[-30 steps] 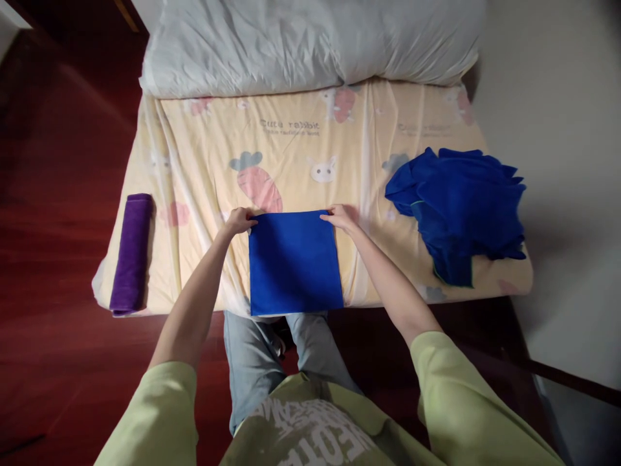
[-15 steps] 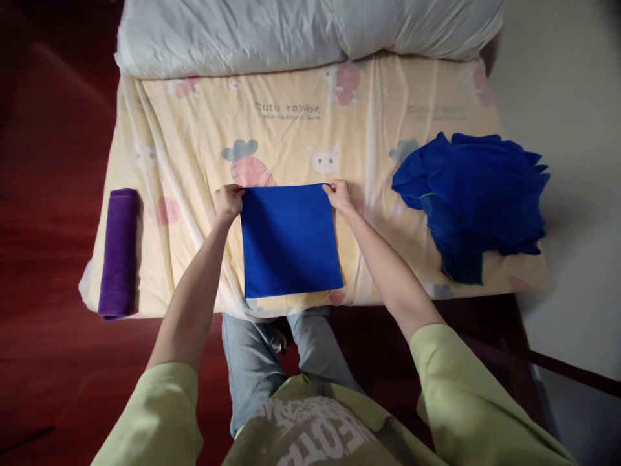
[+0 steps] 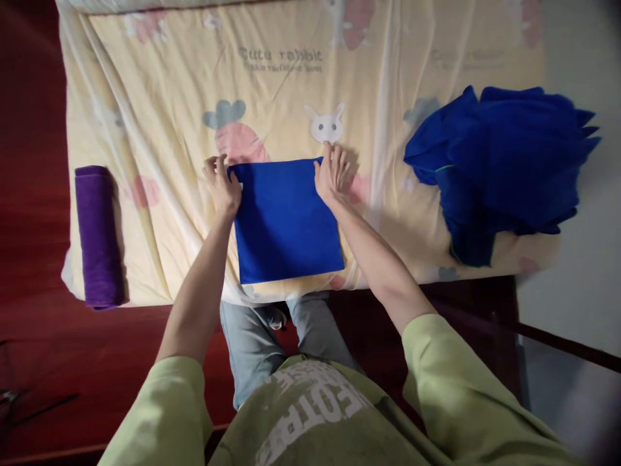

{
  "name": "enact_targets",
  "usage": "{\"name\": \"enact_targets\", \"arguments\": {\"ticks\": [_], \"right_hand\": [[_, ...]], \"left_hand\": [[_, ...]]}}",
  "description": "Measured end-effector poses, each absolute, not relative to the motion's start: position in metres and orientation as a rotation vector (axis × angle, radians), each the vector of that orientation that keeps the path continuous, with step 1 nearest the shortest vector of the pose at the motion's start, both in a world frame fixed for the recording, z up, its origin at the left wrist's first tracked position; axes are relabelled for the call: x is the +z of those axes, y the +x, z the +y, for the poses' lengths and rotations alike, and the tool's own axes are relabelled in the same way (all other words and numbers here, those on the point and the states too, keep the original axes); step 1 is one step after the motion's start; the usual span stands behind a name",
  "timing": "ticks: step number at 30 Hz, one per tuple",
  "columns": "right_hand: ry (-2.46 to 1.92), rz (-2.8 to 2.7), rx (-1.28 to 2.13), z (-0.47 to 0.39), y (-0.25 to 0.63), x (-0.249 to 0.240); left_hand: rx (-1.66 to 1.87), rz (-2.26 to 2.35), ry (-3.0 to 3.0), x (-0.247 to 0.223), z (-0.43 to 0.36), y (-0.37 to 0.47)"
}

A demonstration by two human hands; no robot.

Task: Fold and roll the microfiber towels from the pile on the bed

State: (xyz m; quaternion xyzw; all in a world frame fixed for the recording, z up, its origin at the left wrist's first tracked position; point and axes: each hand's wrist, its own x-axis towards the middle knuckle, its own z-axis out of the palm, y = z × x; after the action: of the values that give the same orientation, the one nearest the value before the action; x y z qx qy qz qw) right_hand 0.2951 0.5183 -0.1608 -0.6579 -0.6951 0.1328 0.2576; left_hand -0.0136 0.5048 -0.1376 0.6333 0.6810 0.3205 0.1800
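Observation:
A blue cloth (image 3: 288, 223) lies flat as a near-square on the bed in front of me, its near edge close to the bed's edge. At its far left corner is my left hand (image 3: 224, 184), fingers apart and thumb by the corner. My right hand (image 3: 333, 173) rests at the far right corner with its fingers spread over the sheet and its thumb at the cloth's edge. Neither hand pinches the cloth.
The bed has a yellow sheet (image 3: 272, 90) printed with rabbits and carrots. A rolled purple towel (image 3: 99, 236) lies at the left edge. To the right is a rumpled heap of blue cloths (image 3: 514, 162). Part of a pale quilt (image 3: 140, 4) shows at the far edge.
Both hands have let go of the far corners and their fingers have spread. The cloth stays flat on the bed. My view has tipped nearer, so less of the quilt shows.

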Motion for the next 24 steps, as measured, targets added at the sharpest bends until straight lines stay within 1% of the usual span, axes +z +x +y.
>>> {"name": "enact_targets", "arguments": {"ticks": [4,7,10,14,16,18,21,24], "right_hand": [[-1.713,-2.136,0.404,0.479,0.273,-0.150],[-1.721,-2.192,0.465,0.462,0.269,-0.156],[-1.760,-2.167,0.460,0.464,0.270,-0.161],[-1.756,-2.228,0.376,0.468,0.265,-0.147],[-1.759,-2.236,0.352,0.457,0.259,-0.134],[-1.736,-2.244,0.371,0.436,0.255,-0.125],[-1.665,-2.269,0.464,0.401,0.255,-0.124],[-1.670,-2.228,0.530,0.386,0.258,-0.128]], "left_hand": [[0.765,1.758,2.022,-0.134,0.471,0.016],[0.672,1.738,2.009,-0.147,0.463,0.026],[0.669,1.797,1.953,-0.155,0.468,0.027],[0.706,1.850,1.943,-0.137,0.465,0.030],[0.726,1.834,1.995,-0.122,0.448,0.033],[0.683,1.724,2.102,-0.114,0.421,0.035],[0.538,1.532,2.228,-0.116,0.376,0.038],[0.482,1.532,2.222,-0.127,0.353,0.041]]}}
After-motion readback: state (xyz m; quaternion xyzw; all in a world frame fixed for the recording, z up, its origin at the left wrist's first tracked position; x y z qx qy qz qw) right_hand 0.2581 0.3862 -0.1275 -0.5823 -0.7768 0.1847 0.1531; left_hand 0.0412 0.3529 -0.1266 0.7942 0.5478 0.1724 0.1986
